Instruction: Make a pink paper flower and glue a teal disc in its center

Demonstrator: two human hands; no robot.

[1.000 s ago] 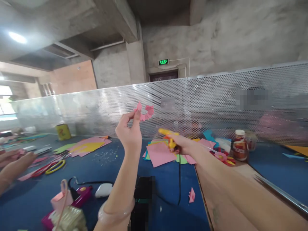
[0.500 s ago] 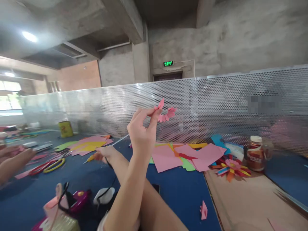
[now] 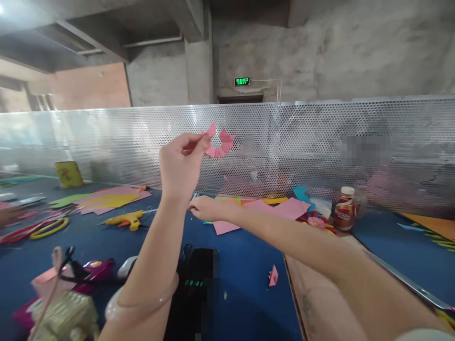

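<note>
My left hand (image 3: 183, 158) is raised in front of the perforated screen, thumb and fingers pinching one end of a curled pink paper petal strip (image 3: 217, 150). The strip bends into an open ring of pointed petals. My right hand (image 3: 206, 208) is lower, just right of my left forearm, over the back of the table by the paper sheets. Its fingers are curled in, and what they hold, if anything, is hidden. A yellow glue gun (image 3: 125, 219) lies on the table left of my left forearm. One small folded pink paper piece (image 3: 273, 276) rests nearer me.
Pink paper sheets (image 3: 291, 208), a brown jar with a white lid (image 3: 344, 209) and a paper flower (image 3: 317, 222) stand right of centre. Yellow-handled scissors (image 3: 50, 228), a yellow can (image 3: 68, 174) and a dark device with lit digits (image 3: 195, 293) are also here. Another person's hand (image 3: 9, 215) shows at far left.
My right hand has left the glue gun, which now lies on the table, and moved right past my left forearm. My left hand still holds the petal strip. The view has shifted.
</note>
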